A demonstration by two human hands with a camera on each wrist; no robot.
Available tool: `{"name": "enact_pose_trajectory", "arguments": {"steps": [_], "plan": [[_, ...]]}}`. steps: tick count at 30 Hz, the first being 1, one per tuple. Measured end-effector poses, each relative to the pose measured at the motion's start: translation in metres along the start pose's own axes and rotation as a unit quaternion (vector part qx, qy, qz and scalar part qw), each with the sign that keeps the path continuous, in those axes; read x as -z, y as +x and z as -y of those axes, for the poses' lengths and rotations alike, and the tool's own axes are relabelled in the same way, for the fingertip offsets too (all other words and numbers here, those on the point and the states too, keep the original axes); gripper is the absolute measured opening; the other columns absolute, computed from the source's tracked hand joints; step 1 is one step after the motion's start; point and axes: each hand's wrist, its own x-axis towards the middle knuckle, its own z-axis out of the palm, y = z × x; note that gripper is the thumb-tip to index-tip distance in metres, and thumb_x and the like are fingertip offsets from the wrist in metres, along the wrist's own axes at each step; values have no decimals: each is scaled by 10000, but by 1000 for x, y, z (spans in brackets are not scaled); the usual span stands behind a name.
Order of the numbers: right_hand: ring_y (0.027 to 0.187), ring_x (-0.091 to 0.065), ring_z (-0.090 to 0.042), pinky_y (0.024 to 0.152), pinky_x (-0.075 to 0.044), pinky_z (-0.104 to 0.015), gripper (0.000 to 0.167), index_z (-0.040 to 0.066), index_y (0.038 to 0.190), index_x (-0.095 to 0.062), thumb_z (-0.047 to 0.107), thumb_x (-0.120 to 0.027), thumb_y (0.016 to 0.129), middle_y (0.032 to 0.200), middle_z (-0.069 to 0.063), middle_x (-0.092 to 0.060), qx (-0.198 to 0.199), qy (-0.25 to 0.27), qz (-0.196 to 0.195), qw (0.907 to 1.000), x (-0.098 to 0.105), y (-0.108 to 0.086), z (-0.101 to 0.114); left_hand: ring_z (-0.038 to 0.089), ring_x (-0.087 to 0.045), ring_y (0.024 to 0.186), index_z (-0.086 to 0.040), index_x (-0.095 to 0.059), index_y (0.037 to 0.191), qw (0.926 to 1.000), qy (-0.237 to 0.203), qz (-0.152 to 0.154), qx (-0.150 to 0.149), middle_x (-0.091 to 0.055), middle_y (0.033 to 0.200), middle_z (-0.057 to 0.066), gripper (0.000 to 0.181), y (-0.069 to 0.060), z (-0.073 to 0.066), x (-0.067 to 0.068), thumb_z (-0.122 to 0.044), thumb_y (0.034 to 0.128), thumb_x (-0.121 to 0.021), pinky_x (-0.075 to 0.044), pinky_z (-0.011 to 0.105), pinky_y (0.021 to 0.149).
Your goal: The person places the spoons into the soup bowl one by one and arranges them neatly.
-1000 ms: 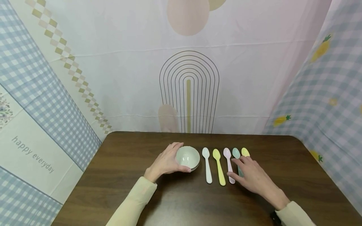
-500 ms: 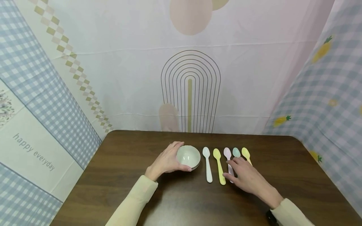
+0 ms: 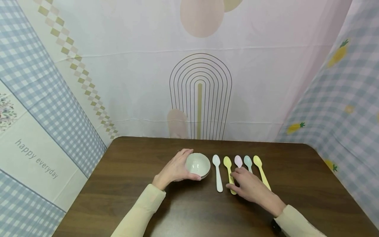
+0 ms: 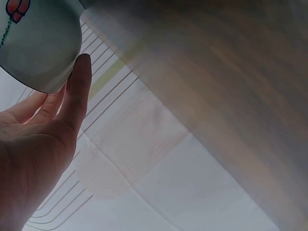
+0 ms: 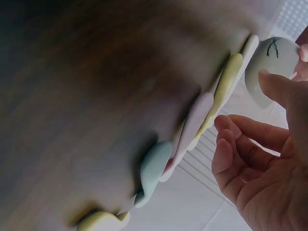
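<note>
My left hand (image 3: 175, 168) grips a small pale bowl (image 3: 197, 164) by its side, thumb at the near side and fingers at the far side. A red painted flower shows on the bowl (image 4: 41, 45) in the left wrist view. My right hand (image 3: 251, 187) hovers over the spoon handles, holding nothing, thumb apart from its loosely bent fingers. From left to right lie a white spoon (image 3: 218, 179), a yellow spoon (image 3: 227, 163), a pink spoon (image 3: 238, 160), a teal spoon (image 3: 248, 161) and another yellow spoon (image 3: 260, 168). The hand hides parts of the middle handles.
All of these lie on a dark brown wooden table (image 3: 189, 214). Behind it hangs a pale cloth (image 3: 142, 98) with arch lines, and checked cloths (image 3: 331, 112) hang at the sides.
My right hand has moved left across the spoons, from over the teal and right yellow ones to over the pink and left yellow ones. The left hand keeps its grip on the bowl.
</note>
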Motion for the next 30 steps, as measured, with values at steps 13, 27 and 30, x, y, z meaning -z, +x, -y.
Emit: {"name": "enact_pose_trajectory", "arguments": {"steps": [13, 27, 30], "plan": [[783, -565, -128, 678, -496, -303, 248, 137, 817, -717, 291, -887, 912, 808, 42, -600, -97, 179, -129, 9997, -6, 9, 14, 373, -500, 1539, -55, -461, 1635, 9999, -106, 19, 2, -528, 1650, 138, 1200, 0, 0, 2, -561, 683, -989, -478, 569, 1222], [559, -378, -85, 504, -329, -263, 547, 185, 541, -481, 231, -876, 917, 551, 72, -421, -950, 576, 93, 9938, -15, 29, 40, 372, -587, 1432, 30, -484, 1592, 9997, -241, 75, -42, -588, 1556, 180, 1208, -1, 4, 2, -539, 660, -1001, -514, 555, 1183], [549, -367, -92, 497, -331, -279, 566, 184, 529, -462, 229, -889, 898, 541, 75, -408, -1016, 517, -9, 9935, -17, 31, 42, 366, -591, 1427, 21, -497, 1586, 9996, -265, 75, -17, -597, 1550, 169, 1195, 0, 3, 2, -538, 657, -1000, -515, 549, 1180]]}}
